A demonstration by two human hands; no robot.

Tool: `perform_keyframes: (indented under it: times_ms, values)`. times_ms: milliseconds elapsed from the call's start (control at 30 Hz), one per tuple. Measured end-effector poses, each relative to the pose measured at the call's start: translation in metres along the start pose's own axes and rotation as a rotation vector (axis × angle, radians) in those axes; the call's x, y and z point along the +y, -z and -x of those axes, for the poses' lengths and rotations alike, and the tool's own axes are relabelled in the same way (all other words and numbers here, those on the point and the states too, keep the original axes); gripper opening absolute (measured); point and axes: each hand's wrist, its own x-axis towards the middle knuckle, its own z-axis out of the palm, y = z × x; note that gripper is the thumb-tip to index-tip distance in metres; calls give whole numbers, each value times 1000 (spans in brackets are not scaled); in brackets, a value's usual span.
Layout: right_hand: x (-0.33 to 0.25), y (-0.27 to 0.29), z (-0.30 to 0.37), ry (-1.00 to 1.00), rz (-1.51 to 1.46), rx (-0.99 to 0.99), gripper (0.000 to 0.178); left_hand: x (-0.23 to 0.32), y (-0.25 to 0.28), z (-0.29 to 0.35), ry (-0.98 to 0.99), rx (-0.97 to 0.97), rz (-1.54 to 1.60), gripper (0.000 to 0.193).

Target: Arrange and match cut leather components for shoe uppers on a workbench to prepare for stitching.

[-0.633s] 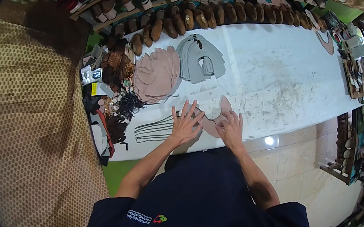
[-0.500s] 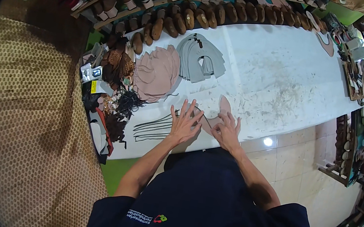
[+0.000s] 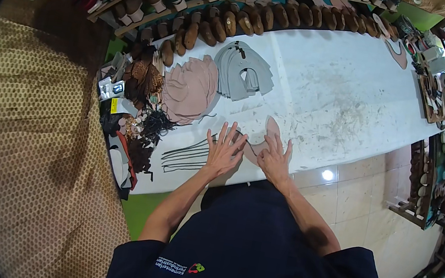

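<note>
A pink leather shoe-upper piece (image 3: 273,125) lies flat near the table's front edge, with a thin dark cord (image 3: 251,147) along its curved edge. My left hand (image 3: 224,154) is open, its spread fingers resting on the left part of the piece and the cord. At the piece's right side, my right hand (image 3: 274,162) lies with fingers stretched out and thumb tip beside the cord. Part of the piece is hidden beneath both hands. Several dark cords (image 3: 181,157) lie side by side to the left of my left hand.
Fanned stacks of pink pieces (image 3: 188,89) and grey pieces (image 3: 233,76) sit behind on the white table (image 3: 324,91). Black cord scraps (image 3: 157,123) and trimmings crowd the left end. Brown shoe lasts (image 3: 245,23) line the back edge; a tool tray (image 3: 432,100) stands far right.
My right hand's fingers have gone from a pinch at the cord to lying flatter and straighter on the piece. My left hand stays nearly in place.
</note>
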Motion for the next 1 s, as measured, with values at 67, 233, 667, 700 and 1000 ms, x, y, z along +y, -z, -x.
perform_keyframes:
  times_ms: [67, 233, 667, 700, 1000]
  values:
    - [0, 1, -1, -7, -13, 1, 18, 1, -1, 0, -28, 2, -19, 58]
    - [1, 4, -4, 2, -19, 44, 18, 0, -5, 1, -35, 2, -39, 54]
    - [7, 14, -9, 2, -44, 48, 16, 2, -9, 4, -31, 15, -79, 52]
    - [8, 14, -10, 5, -41, 45, 14, 3, -8, 4, -29, 15, -79, 52]
    - [19, 13, -17, 5, -17, 39, 12, 13, -8, 6, 5, 24, -64, 56]
